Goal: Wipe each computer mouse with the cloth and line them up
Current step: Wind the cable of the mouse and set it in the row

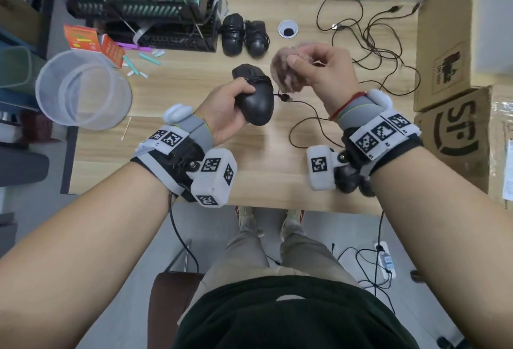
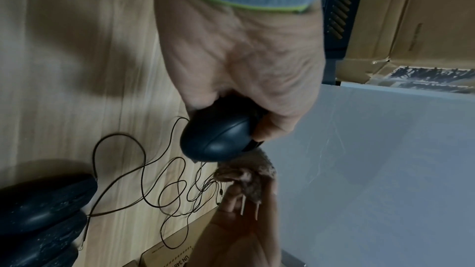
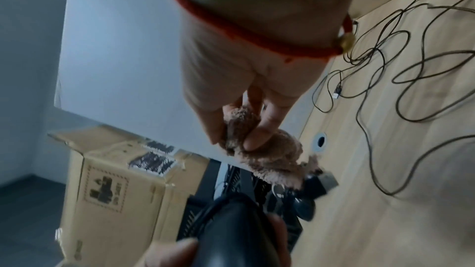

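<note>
My left hand (image 1: 236, 99) grips a black wired mouse (image 1: 256, 103) above the middle of the wooden table (image 1: 172, 93), thumb on its side. Its cord is partly wound round its body and trails off to the right. Just right of the mouse, my right hand (image 1: 299, 60) pinches a bunched, fluffy pinkish-brown cloth (image 1: 283, 74); the cloth hangs close to the mouse's far end, and contact is unclear. The left wrist view shows the mouse (image 2: 218, 139) in my palm with the cloth (image 2: 246, 176) beyond it. The right wrist view has the cloth (image 3: 270, 159) above the mouse (image 3: 236, 230).
Two black mice (image 1: 244, 35) with wrapped cords lie side by side at the table's back. More dark mice (image 1: 351, 182) sit under my right wrist. Loose cables (image 1: 372, 43) sprawl back right. A clear plastic bin (image 1: 83, 88) stands left, cardboard boxes (image 1: 444, 43) right.
</note>
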`<state>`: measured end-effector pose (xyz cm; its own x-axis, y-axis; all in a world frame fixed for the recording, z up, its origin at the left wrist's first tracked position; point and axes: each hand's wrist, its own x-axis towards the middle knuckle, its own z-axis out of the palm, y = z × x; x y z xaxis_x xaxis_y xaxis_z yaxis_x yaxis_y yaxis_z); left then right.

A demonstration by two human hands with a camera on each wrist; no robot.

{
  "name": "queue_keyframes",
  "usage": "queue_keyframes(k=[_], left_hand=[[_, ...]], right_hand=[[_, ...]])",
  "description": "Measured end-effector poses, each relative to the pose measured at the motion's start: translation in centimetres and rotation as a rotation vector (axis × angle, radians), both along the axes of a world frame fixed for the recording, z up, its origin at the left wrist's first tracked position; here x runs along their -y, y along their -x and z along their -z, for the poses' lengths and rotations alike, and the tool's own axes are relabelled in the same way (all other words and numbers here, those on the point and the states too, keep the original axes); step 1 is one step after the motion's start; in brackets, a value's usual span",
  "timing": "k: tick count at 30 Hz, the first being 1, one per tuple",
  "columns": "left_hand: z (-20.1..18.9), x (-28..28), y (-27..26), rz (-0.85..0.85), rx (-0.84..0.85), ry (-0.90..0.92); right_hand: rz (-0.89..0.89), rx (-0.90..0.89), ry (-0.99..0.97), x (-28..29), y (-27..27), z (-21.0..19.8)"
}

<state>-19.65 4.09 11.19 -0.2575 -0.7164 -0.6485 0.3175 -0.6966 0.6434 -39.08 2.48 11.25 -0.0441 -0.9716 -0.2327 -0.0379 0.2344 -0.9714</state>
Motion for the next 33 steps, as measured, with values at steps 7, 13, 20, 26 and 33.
queue_keyframes(k=[7, 13, 20, 26, 33], left_hand=[[-1.2, 0.1, 0.4, 0.188, 0.179, 0.171], [-1.6, -0.3, 0.7, 0.518, 0.615, 0.467], [-2.3, 0.4, 1.3, 0.567, 0.626, 0.512], [-1.8, 0.5, 1.7, 0.56, 0.53, 0.482], [-2.9, 0.6, 2.0, 0.607, 0.462, 0.409]], right_hand=[[-0.002, 0.196, 0.078, 1.2, 0.9, -3.1], [-0.101, 0.009, 0.074, 0.7, 0.4, -3.5], [-0.317, -0.12, 0.107, -0.1, -0.6, -2.9], [-0.3, -0.341, 0.177, 1.4, -0.7, -2.9], [-0.374, -0.423, 0.191, 1.7, -0.4, -3.3]])
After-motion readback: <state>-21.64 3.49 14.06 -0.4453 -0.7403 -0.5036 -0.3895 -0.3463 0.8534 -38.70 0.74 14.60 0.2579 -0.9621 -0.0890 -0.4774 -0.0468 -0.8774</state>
